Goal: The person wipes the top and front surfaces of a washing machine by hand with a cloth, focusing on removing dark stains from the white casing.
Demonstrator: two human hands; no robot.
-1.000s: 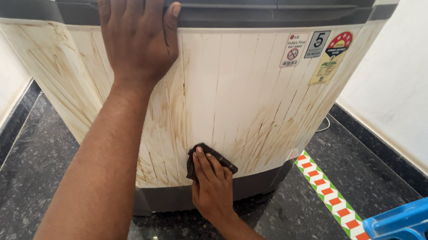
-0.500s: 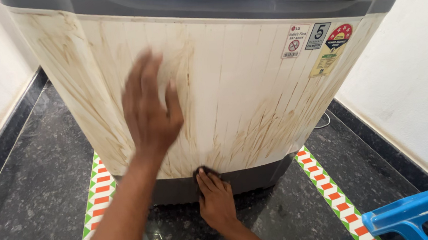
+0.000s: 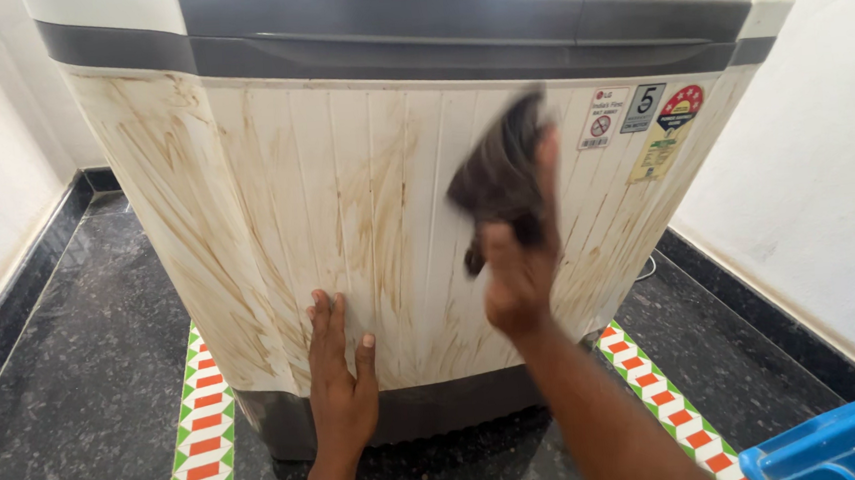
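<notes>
dark speckled floor (image 3: 76, 375), patterned orange-green-white strips (image 3: 199, 436) on it, white walls (image 3: 823, 162) either side, a blue plastic piece (image 3: 833, 437) at lower right.

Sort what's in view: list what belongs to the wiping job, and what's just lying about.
In use: dark cloth in right hand; stained washing machine front; left hand flat against it.

Lying about: blue plastic thing; patterned floor strips; stickers; white cable.

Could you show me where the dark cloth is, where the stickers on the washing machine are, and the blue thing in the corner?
dark cloth (image 3: 501, 170), head view, middle of the bunched fabric.
stickers (image 3: 645, 120), head view, on the middle sticker, upper right of the washing machine's front.
blue thing (image 3: 830, 435), head view, on its upper bar.
</notes>
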